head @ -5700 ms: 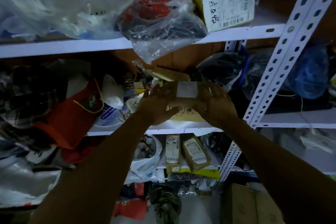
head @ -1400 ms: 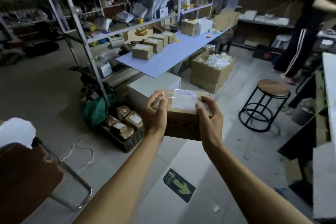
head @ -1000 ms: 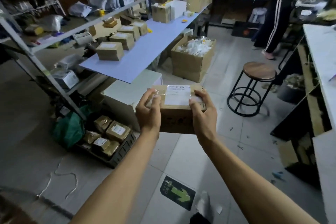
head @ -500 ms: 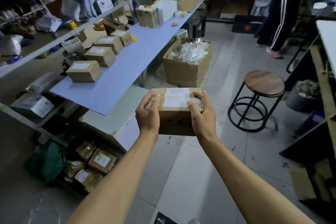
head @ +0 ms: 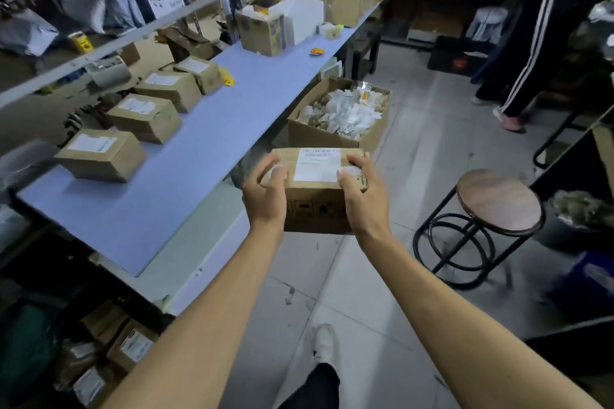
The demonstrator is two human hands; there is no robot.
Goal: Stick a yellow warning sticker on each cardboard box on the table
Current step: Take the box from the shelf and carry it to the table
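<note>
I hold a brown cardboard box (head: pixel 315 206) with a white label on top, in the air just off the right edge of the blue table (head: pixel 186 173). My left hand (head: pixel 265 196) grips its left side and my right hand (head: pixel 362 199) grips its right side. Several labelled cardboard boxes stand in a row along the table's left side, the nearest (head: pixel 99 154), then another (head: pixel 144 118), and a third (head: pixel 169 88). Small yellow stickers lie on the table (head: pixel 229 80) and further back (head: pixel 316 51).
An open carton of white packets (head: pixel 339 116) sits on the floor beside the table. A round wooden stool (head: pixel 498 202) stands to the right. A person in striped trousers (head: pixel 525 43) stands at the back right. Shelving (head: pixel 99 53) runs along the left, parcels below (head: pixel 116 349).
I took the box from a shelf, turned and walked to the blue table. Over the last second the table and its row of boxes have come closer; my grip is unchanged.
</note>
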